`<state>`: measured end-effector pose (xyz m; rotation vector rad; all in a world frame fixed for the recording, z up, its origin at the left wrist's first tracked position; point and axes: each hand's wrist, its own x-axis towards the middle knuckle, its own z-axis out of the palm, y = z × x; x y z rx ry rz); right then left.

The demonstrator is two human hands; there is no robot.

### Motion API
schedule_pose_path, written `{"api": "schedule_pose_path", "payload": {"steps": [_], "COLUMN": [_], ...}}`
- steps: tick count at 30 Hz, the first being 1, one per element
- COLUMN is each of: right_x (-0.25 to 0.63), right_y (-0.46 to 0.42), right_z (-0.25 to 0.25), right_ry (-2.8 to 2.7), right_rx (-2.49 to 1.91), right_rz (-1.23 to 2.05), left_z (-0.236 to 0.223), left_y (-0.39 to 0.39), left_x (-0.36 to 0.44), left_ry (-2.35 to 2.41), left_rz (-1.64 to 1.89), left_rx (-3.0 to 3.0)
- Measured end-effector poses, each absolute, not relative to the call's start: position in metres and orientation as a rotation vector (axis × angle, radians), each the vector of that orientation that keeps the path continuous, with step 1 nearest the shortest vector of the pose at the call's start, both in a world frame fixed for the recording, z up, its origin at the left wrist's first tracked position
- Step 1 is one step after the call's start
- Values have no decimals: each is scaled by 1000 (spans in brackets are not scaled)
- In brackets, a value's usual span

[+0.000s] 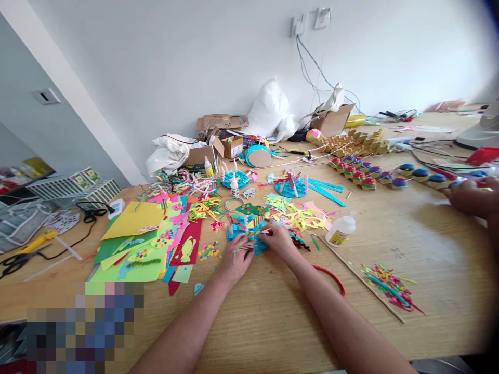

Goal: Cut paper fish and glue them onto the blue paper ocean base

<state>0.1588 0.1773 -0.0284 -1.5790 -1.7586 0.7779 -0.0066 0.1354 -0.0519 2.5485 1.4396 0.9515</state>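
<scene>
A round blue paper craft [231,236] with a wavy blue band and striped pieces on it sits on the table before me. My left hand [237,258] is closed at its near left side, the fingers curled against it. From the right, my right hand [278,240] pinches at its upper edge, where a thin striped strip [253,233] runs between the fingers of both hands. My palms and fingers hide part of the craft. Just behind it lies a green oval piece with dots [251,209]. Dark brown curly pipe cleaners [301,243] lie beside my right wrist.
Coloured paper sheets [134,234] spread to the left. Two other blue crafts [291,188] stand farther back. On the right are a glue bottle [341,230], a wooden stick [362,280], a red pipe cleaner [333,275] and painted egg cartons [360,171]. Another person's hand [473,196] reaches in far right.
</scene>
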Motion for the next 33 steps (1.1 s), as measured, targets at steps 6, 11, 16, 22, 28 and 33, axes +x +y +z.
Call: {"api": "schedule_pose_path", "payload": {"steps": [6, 11, 16, 22, 28, 33], "right_x": [164, 166, 166, 169, 168, 168], "right_y": [177, 175, 174, 172, 172, 172], "right_z": [-30, -27, -25, -24, -22, -23], "right_ry": [-1759, -1780, -1804, -1803, -1793, -1783], "right_rx": [-1589, -1606, -1614, -1643, -1659, -1652], "right_rz": [809, 810, 808, 815, 826, 840], "left_z": [-52, -52, -53, -55, -54, -53], "left_y": [135, 135, 136, 136, 136, 136], "left_x": [-7, -7, -7, -7, -7, -7], "left_ry": [1444, 1437, 1426, 1435, 1437, 1444], "left_rz": [953, 954, 971, 990, 966, 966], "left_rx": [2535, 2549, 2552, 2546, 2557, 2541]}}
